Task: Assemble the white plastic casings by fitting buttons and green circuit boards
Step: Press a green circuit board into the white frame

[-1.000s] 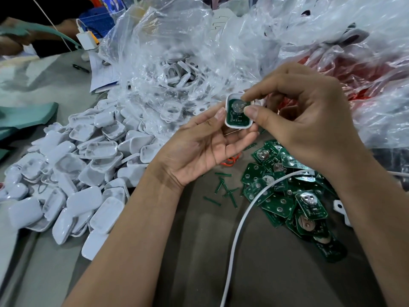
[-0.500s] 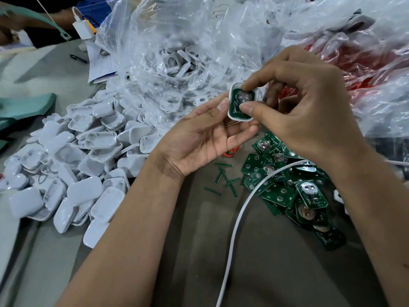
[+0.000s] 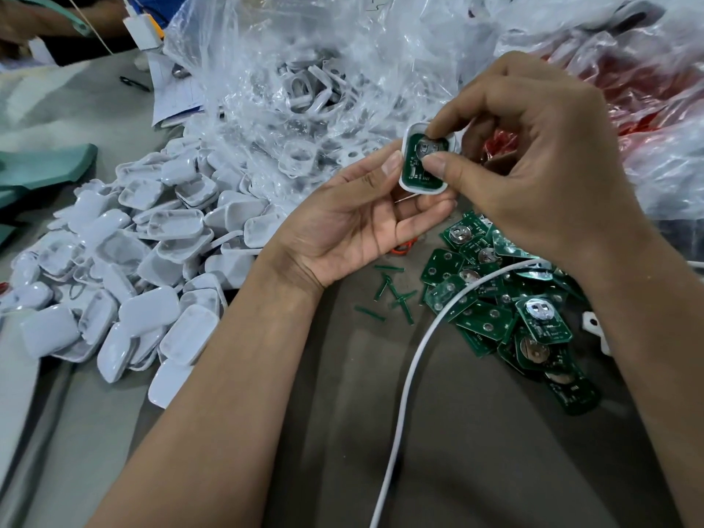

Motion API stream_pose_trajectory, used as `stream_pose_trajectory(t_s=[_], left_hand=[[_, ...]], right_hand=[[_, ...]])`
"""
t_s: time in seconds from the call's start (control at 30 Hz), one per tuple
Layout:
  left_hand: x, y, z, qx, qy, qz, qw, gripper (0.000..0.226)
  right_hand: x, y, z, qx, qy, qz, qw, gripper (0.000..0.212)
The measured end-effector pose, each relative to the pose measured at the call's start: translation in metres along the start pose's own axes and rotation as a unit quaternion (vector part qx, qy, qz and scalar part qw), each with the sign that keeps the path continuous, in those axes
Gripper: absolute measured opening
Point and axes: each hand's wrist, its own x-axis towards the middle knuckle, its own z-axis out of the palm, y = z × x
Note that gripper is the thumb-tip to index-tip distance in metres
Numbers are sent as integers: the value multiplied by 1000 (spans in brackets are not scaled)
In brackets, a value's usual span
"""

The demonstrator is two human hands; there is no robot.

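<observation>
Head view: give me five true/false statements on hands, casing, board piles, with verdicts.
1. A green circuit board sits inside the white casing being held. True.
2. The right hand is flat on the table. False: its thumb and finger press on the board.
3. The loose circuit boards lie under the right forearm. True.
4. The pile of white casings lies right of the boards. False: it lies left of the left hand.
5. A white cable crosses the loose boards. True.

Even, diffuse overhead light is noted; glare is seen on plastic bags [image 3: 343,51] beyond the fingers; edges are bowed.
</observation>
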Motion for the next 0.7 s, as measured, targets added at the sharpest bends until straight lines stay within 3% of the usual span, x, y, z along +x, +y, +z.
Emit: stream_pose_trajectory(t_s=[0.7], left_hand=[[0, -2, -2, 5, 13, 3, 1000, 25]], right_hand=[[0, -1, -1, 8, -18, -5, 1000, 18]])
